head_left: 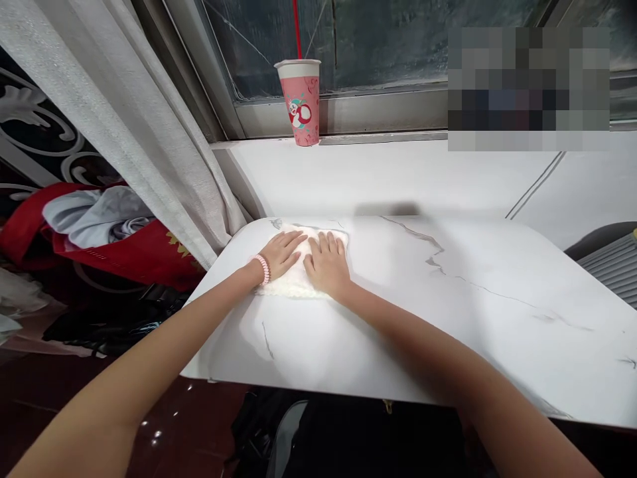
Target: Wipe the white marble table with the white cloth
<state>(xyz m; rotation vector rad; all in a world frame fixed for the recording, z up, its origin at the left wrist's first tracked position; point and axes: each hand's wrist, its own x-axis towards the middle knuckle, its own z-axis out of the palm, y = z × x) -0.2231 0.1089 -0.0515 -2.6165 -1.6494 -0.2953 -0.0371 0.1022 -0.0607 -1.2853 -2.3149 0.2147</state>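
Two hands of mine are showing in the head view, both lying palm down on a cream fluffy cloth (298,282). My left hand (283,255) is resting flat on the cloth's left part, fingers stretched out and pointing toward the upper right, pressing from above and not gripping. A pink-and-white beaded bracelet (263,269) is circling that wrist. My right hand (328,262) is lying flat on the right part, fingers slightly spread and pointing toward the window (378,46), thumb angling toward my left hand; it is also covering the cloth, not pinching it. The hands are sitting close together, a narrow strip of cloth showing between them.

The cloth is lying spread out on the left end of a white marbled worktop (388,265), near its far edge. Beyond, a pink paper cup (301,103) with a red straw (297,30) is standing upright by the window. A pale curtain (124,113) is hanging on the left; past it, a red bag (134,255) is holding light fabric (99,212). A grey ribbed object (612,272) is partly showing at the right edge. The upper right is pixelated, so I'm not telling what is there.
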